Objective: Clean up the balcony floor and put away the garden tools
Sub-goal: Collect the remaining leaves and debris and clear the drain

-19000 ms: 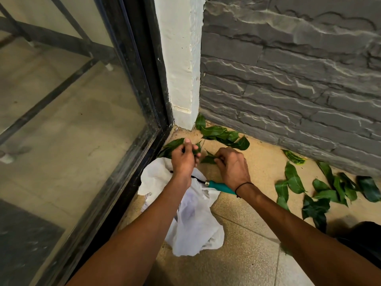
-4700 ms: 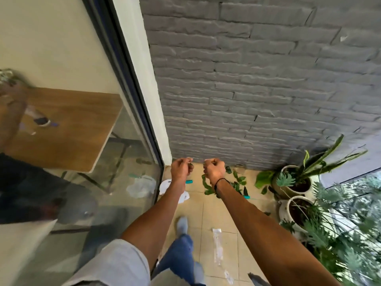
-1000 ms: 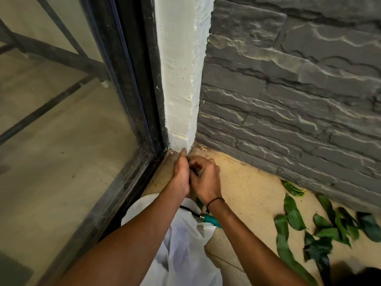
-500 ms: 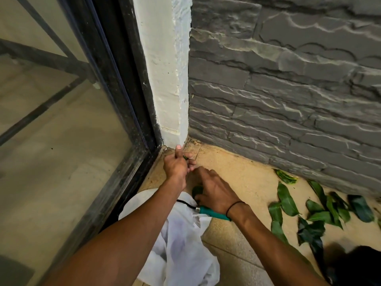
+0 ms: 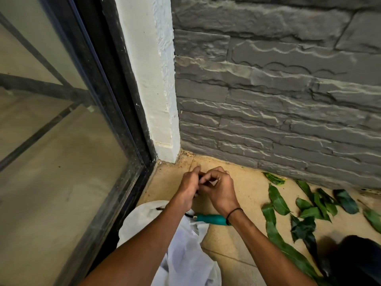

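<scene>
Both forearms were bare to the bottom edge of the view, with no sleeves showing. The right hand (image 5: pixel 219 187) carried 1 thin black band (image 5: pixel 234 211) looped around its wrist. The left hand (image 5: pixel 188 187) wore no band, ring or glove.

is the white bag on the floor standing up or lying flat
Lying flat: the white bag is crumpled on the tiled floor beside the glass door frame, with the teal-handled tool resting across its top edge.
</scene>
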